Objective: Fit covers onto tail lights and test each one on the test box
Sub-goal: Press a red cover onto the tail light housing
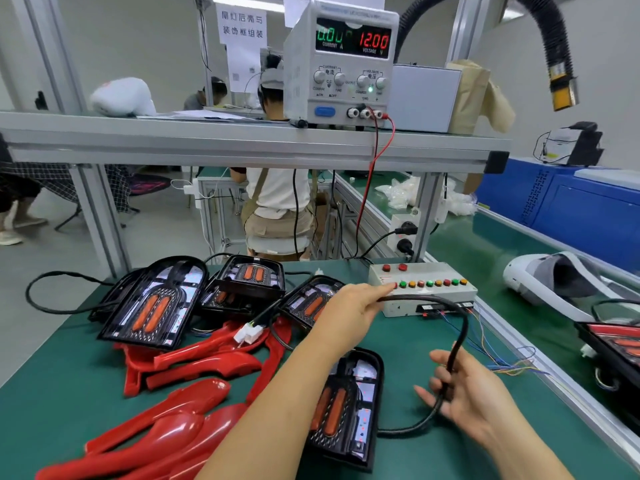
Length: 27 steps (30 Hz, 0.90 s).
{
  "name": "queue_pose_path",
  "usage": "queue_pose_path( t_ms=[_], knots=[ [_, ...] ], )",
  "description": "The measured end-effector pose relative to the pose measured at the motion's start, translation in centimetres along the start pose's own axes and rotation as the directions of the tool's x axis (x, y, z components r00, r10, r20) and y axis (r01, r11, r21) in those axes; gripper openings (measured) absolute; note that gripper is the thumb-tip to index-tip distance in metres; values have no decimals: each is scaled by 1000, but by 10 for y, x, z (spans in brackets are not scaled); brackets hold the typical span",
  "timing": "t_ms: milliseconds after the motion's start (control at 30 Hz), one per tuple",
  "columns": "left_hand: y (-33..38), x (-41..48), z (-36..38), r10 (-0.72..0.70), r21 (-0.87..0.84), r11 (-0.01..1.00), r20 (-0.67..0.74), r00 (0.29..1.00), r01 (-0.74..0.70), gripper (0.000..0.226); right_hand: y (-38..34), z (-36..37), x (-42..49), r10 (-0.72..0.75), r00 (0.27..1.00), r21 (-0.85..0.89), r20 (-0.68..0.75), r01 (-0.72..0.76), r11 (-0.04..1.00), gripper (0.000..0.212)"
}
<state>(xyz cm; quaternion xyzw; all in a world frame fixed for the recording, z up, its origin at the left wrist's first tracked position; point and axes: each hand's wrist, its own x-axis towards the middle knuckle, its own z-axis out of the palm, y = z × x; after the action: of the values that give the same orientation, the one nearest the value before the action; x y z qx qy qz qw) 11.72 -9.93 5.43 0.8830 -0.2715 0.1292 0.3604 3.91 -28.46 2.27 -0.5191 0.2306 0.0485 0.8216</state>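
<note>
A black tail light [346, 407] with orange lenses lies on the green mat in front of me, partly under my left forearm. Its black cable [460, 336] arcs up to the front of the grey test box [433, 296]. My left hand [349, 306] reaches to the box, a finger on the leftmost red button in the row. My right hand [474, 393] holds the cable loosely between its curled fingers. Several more tail lights [152, 303] are piled at the back left. Red covers [194, 372] lie heaped at the left.
A power supply [343, 64] reading 12.00 V stands on the shelf above, red and black leads dropping to the bench. A white connector [247, 334] lies by the pile. A white headset [554, 278] and another tail light [616, 344] sit on the right conveyor. People sit behind.
</note>
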Motion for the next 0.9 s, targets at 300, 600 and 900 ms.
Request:
queue_pose_path(
  t_ms=[300, 600, 900],
  knots=[
    [47, -70, -12, -492, 272, 864, 283, 823, 423, 119, 10, -33, -18, -78, 993, -103, -93, 68, 992, 50],
    [70, -151, 6, -462, 448, 830, 221, 859, 332, 68, 4, -51, -24, -120, 985, -580, -124, 26, 814, 32],
    [65, -189, 10, 66, 434, 888, 200, 978, -149, 50, -20, -63, -39, -298, 955, -957, -14, 73, 279, 49]
  ],
)
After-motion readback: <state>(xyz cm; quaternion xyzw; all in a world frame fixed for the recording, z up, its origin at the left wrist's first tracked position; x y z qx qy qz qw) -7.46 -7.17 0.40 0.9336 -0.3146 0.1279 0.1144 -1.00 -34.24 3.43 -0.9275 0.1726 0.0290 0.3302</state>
